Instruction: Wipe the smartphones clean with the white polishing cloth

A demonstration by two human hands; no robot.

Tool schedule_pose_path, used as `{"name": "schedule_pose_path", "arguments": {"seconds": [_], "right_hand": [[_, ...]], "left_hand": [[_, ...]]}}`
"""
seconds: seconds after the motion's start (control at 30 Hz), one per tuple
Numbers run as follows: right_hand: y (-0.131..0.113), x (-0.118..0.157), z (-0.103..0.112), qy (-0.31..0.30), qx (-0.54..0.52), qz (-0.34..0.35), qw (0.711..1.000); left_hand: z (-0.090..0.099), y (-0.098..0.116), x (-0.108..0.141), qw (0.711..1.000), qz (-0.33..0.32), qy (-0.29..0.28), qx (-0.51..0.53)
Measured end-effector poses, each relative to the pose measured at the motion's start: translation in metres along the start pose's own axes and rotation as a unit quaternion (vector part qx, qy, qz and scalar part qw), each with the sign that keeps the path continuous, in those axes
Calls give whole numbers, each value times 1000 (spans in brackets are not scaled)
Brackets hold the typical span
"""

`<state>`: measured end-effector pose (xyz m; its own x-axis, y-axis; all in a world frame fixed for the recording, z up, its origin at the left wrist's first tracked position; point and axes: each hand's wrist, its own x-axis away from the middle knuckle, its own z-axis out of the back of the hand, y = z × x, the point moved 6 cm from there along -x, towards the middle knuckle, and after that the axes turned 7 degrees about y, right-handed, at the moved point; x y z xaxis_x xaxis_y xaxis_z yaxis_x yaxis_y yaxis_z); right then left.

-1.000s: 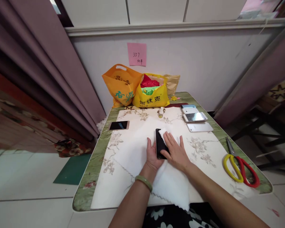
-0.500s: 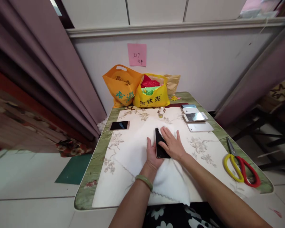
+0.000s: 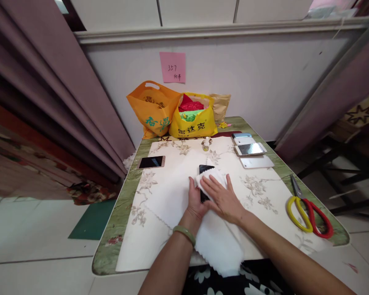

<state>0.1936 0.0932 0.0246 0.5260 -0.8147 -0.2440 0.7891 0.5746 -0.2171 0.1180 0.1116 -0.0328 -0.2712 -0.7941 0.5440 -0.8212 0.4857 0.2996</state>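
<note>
My left hand [image 3: 196,200] grips a dark-screened phone [image 3: 204,196] from its left side, thumb raised along the edge. Over the phone's middle lies a white cloth [image 3: 222,245] with a scalloped edge, which trails down past the front of the table. My right hand [image 3: 224,197] presses flat on the cloth with its fingers stretched out. The phone's top end shows above the cloth; much of its right side is covered. A second phone [image 3: 151,162] lies at the left, and a small bottle [image 3: 206,144] stands beyond my hands.
Several phones, among them a white one [image 3: 256,162], lie at the right. Scissors [image 3: 307,213] with yellow and red handles rest near the right edge. An orange bag [image 3: 153,110], a yellow bag [image 3: 193,125] and a brown paper bag [image 3: 220,106] stand at the back.
The white cloth now covers the phone's middle under my right hand, where the black screen showed before. The cloth's lower end hangs further forward. The view has shifted slightly.
</note>
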Motion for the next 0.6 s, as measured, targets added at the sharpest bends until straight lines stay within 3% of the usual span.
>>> {"name": "schedule_pose_path", "arguments": {"seconds": [0.1, 0.2, 0.37, 0.43, 0.53, 0.6], "right_hand": [[33, -27, -1, 6, 2, -93, 996], [47, -19, -3, 26, 19, -128, 991], [9, 39, -4, 26, 8, -16, 1000], [-9, 49, -2, 12, -11, 26, 1000], [-20, 32, -2, -2, -28, 74, 997], [-11, 7, -4, -1, -22, 58, 998]], "left_hand": [[-9, -1, 2, 997, 9, -71, 13], [-12, -1, 5, 996, 16, -86, 32], [-8, 2, 6, 999, -5, -37, 37], [-6, 2, 6, 999, -3, -14, 28], [-4, -1, 5, 1000, 13, 7, 24], [-6, -1, 5, 999, 16, -11, 29]]}}
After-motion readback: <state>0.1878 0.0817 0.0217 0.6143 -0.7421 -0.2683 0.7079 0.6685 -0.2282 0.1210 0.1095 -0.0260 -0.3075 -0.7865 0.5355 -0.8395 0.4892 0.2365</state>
